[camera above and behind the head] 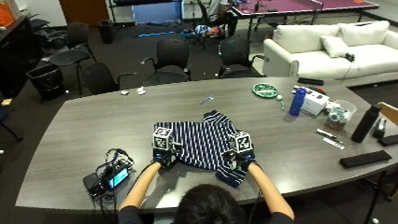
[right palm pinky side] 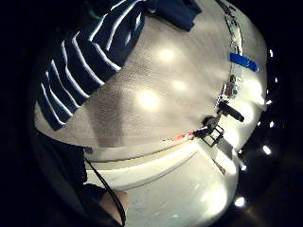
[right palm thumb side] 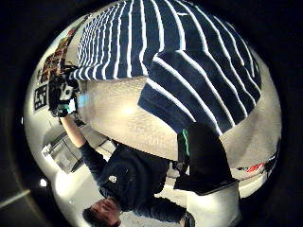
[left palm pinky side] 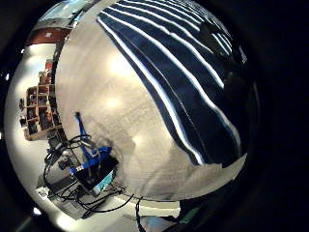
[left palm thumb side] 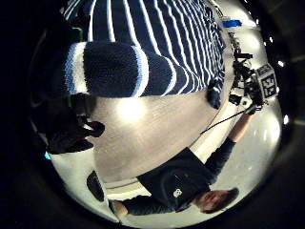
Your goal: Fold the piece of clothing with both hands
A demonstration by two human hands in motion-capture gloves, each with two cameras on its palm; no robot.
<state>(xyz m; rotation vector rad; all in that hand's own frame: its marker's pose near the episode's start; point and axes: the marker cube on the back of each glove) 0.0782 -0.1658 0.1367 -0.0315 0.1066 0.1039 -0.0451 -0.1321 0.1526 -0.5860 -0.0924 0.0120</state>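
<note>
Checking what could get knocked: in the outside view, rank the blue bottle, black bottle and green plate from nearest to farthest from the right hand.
From the right hand:
1. Blue bottle, right of centre.
2. Green plate, beyond it.
3. Black bottle, far right edge.

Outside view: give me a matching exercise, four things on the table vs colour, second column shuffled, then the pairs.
Things:
1. striped garment
2. plate
3. tall bottle near the table's right end
4. bottle beside the white box

Colours:
A. green
B. black
C. blue
D. navy with white stripes

Pairs: 1-D, 2-A, 3-B, 4-C
</note>
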